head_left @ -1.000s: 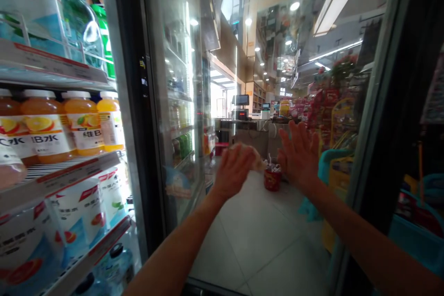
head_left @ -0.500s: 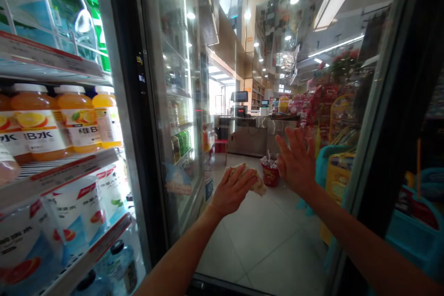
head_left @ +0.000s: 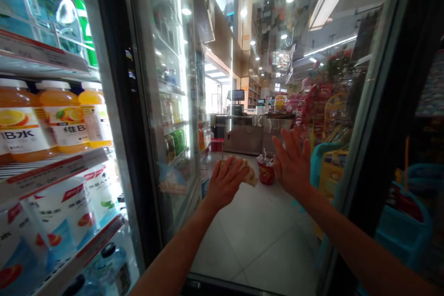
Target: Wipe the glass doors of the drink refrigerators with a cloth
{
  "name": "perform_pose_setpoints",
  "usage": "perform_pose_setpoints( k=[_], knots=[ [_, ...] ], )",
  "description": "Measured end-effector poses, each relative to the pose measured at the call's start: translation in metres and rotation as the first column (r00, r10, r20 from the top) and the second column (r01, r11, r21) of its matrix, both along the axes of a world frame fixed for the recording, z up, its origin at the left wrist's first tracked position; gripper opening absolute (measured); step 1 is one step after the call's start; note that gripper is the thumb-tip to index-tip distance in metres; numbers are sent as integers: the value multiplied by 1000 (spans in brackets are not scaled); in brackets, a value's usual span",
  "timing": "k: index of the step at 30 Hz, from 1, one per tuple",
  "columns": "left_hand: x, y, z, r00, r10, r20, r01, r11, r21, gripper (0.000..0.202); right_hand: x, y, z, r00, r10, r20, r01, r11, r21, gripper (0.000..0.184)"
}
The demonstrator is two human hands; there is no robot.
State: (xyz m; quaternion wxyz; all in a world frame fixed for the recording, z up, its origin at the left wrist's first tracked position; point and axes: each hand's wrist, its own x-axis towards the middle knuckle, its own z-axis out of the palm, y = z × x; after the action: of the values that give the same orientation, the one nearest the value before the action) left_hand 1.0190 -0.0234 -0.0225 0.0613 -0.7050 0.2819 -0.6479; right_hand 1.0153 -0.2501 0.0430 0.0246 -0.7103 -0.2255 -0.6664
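Note:
A glass door (head_left: 256, 236) in a dark frame stands in front of me. My left hand (head_left: 227, 180) lies over a crumpled pale cloth (head_left: 251, 176), holding it flat against the glass. Part of the cloth is hidden under the palm and fingers; its right end sticks out past the fingertips. To the right, my right hand (head_left: 293, 162) is open with its fingers spread, the palm towards the glass and apparently resting on it. It holds nothing.
Lit cooler shelves on the left hold orange drink bottles (head_left: 65, 118), white-and-blue cartons (head_left: 65, 212) and water bottles (head_left: 111, 263). Through the glass show a red bucket (head_left: 266, 173), a checkout counter (head_left: 243, 136) and a turquoise plastic item (head_left: 316, 162). Another turquoise basket (head_left: 404, 229) stands beyond the door's right edge.
My left hand and the cloth have slid a little up and left across the glass. The right hand keeps its open pose, and the whole view has shifted slightly.

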Motion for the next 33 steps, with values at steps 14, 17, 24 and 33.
perform_pose_setpoints(
  k=[14,17,24,33],
  knots=[
    [2,1,63,999,-2,48,-4,990,139,52,-3,9,7,998,61,7,-61,998,-19,55],
    [4,17,71,999,6,46,-9,998,60,53,-3,-1,13,998,54,33,-55,998,23,56],
    [11,-2,82,994,46,95,-6,923,-384,50,-8,-15,8,999,43,20,-44,999,15,60],
    [10,-47,99,992,-14,123,49,957,-287,49,-10,-59,5,999,-21,31,16,988,156,56]
  ],
)
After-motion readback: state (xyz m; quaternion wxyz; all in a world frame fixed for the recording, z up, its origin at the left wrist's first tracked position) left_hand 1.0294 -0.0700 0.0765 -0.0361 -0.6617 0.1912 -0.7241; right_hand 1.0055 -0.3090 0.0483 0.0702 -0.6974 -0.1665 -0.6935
